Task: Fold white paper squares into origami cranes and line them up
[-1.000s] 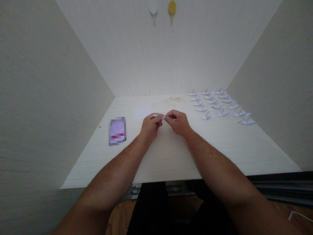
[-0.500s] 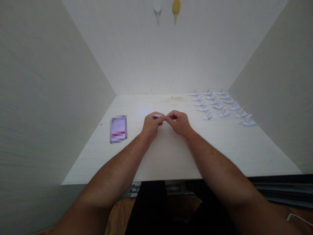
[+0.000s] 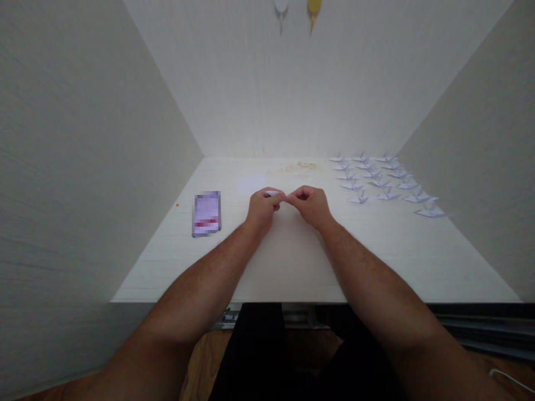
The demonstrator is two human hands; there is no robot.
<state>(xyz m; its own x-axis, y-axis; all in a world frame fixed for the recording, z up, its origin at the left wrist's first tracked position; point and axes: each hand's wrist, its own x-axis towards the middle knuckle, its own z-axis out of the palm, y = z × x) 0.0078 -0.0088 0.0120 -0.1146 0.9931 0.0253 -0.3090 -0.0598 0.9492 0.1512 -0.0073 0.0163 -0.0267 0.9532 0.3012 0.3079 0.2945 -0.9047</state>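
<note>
A small folded white paper (image 3: 272, 193) shows between the thumb and fingers of my left hand (image 3: 261, 211), which is closed on it. My right hand (image 3: 312, 207) pinches at the paper's right end, its fingertips almost against those of the left. Most of the paper is hidden by my fingers, so its folded shape is unclear. To the right of my hands stand several folded white paper cranes, the closest being one paper crane (image 3: 359, 199). Just behind my left hand lies a flat, pale sheet of paper (image 3: 249, 184).
On the left of the white table (image 3: 288, 262) lies a flat rectangular object with a pixelated purple face (image 3: 207, 215). A tiny orange speck (image 3: 177, 205) is beside it. Brown marks (image 3: 306, 165) show near the back wall. Two hooks, one yellow (image 3: 313, 8), hang there. Walls enclose both sides.
The whole view has shifted slightly, with the scene moving a little right and up. Both hands keep nearly the same pinch on the folded paper; the fingers have moved only slightly.
</note>
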